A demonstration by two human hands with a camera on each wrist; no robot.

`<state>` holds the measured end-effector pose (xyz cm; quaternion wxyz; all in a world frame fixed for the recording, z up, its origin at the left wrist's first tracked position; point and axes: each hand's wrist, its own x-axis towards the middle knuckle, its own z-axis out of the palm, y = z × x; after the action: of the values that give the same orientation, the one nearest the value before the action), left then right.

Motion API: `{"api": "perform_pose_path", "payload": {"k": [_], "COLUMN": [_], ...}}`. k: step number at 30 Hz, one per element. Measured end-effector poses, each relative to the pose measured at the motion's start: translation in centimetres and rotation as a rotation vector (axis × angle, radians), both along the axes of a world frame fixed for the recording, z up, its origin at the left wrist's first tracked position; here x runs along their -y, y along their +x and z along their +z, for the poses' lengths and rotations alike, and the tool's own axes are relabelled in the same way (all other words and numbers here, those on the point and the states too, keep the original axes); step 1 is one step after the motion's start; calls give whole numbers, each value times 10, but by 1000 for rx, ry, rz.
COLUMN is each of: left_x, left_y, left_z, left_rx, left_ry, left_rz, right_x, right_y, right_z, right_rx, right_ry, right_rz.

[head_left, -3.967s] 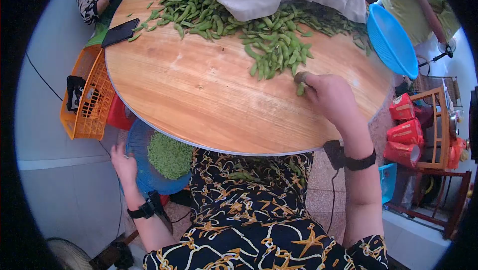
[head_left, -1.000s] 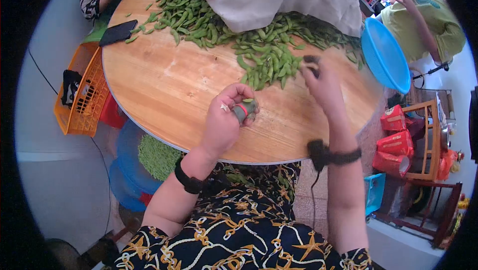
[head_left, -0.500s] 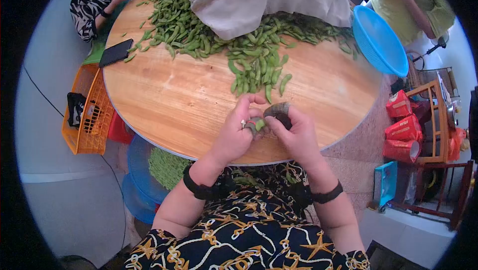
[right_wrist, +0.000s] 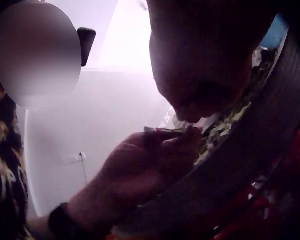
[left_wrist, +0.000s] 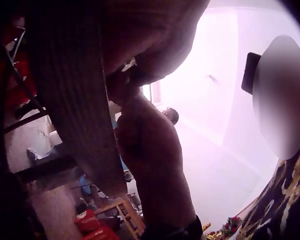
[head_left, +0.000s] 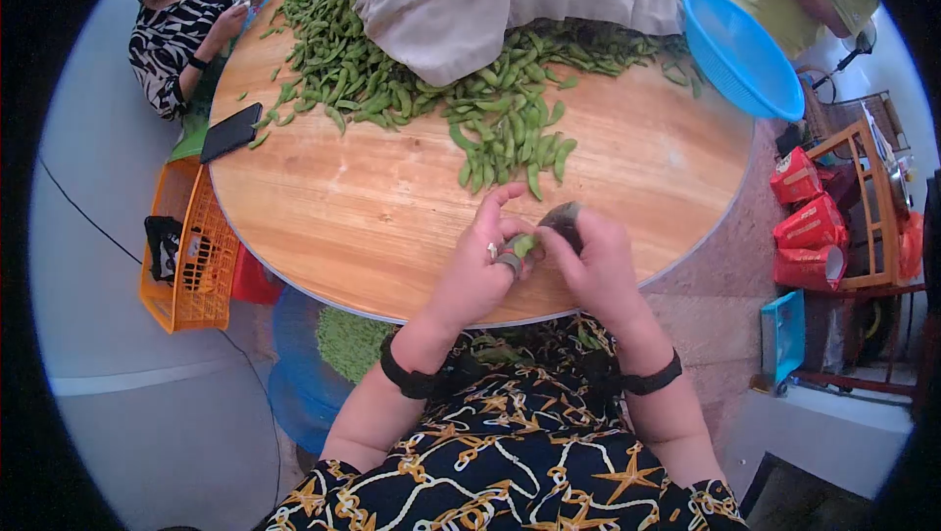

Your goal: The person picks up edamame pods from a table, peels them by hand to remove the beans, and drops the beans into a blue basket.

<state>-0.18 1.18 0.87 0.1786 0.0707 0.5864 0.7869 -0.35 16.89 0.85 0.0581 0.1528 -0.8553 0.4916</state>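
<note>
In the head view, my left hand (head_left: 475, 271) is above the near edge of the table and grips a green edamame pod (head_left: 525, 244) at its fingertips. A grey-green cover with a red band sits on a left digit. Facing it, my right hand (head_left: 600, 262) has its thumb and index finger curled in at the same pod; a dark cover wraps the index finger. Beyond both hands lies a pile of edamame pods (head_left: 515, 134). Both wrist views are dark; the right wrist view shows the left hand (right_wrist: 145, 160) close under the right fingers.
A grey cloth (head_left: 441, 12) covers part of the pile on the round wooden table (head_left: 333, 208). A phone (head_left: 231, 131) and a blue basket (head_left: 742, 56) are at its edges. Shelled beans (head_left: 351, 343) fill a blue basket below left. Another person (head_left: 186, 31) sits far left.
My left hand came up from the bean basket to above the table. My right hand left the pile and came back to meet the left at the pod.
</note>
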Motion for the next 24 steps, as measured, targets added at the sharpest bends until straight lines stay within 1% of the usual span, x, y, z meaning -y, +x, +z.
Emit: {"api": "perform_pose_path", "payload": {"k": [1, 2, 3, 4, 5, 6, 8, 9, 10, 12, 13, 15, 16, 18, 19, 20, 21, 22, 23, 24], "left_x": [1, 1, 2, 2, 2, 1, 1, 1, 0, 0, 1, 2, 3, 5, 6, 7, 7, 8, 9, 9], "left_y": [0, -1, -1, -1, 0, 0, 0, 0, 0, 2, 2, -1, -1, -2, -3, -4, -6, -6, -7, -7], "left_z": [-2, -4, -6, -5, -3, -2, -3, -4, -1, 4, 3, -4, -6, -10, -14, -17, -19, -16, -11, -8], "left_rx": [-1, 13, 28, 30, 43, 54, 37, 23, 23, 27, 26, 17, 18, 105, 105, 133, 160, 159, 190, 222], "left_ry": [-6, 27, 62, 60, 113, 167, 148, 128, 127, 12, 6, 46, 47, 126, 125, 185, 246, 247, 335, 423], "left_rz": [-3, 36, 74, 73, 73, 72, 66, 65, 64, 38, 36, 29, 27, -60, -60, 10, 81, 80, 121, 162], "right_x": [-1, -3, -7, -12, -15, -13, -4, -1, -2, -4, -3, -2, -5, -12, -18, -26, -35, -38, -37, -33], "right_y": [2, 4, 2, -2, -4, -3, 1, 2, 2, 3, 4, 5, 5, 3, 2, -1, -5, -9, -12, -21], "right_z": [4, 8, 16, 26, 30, 30, 25, 19, 15, 9, 9, 15, 19, 26, 27, 29, 34, 42, 55, 54], "right_rx": [117, 234, 235, 351, 468, 467, 135, 62, 61, -126, -126, -74, -73, 70, 206, 204, 237, 261, 324, 324], "right_ry": [-106, -210, -213, -198, -180, -181, -15, -32, -33, 158, 152, -79, -78, -205, -272, -273, -164, -45, 113, 114], "right_rz": [-78, -154, -154, -127, -100, -102, 36, 46, 46, 14, 12, -97, -98, -219, -189, -189, 282, 752, 728, 728]}}
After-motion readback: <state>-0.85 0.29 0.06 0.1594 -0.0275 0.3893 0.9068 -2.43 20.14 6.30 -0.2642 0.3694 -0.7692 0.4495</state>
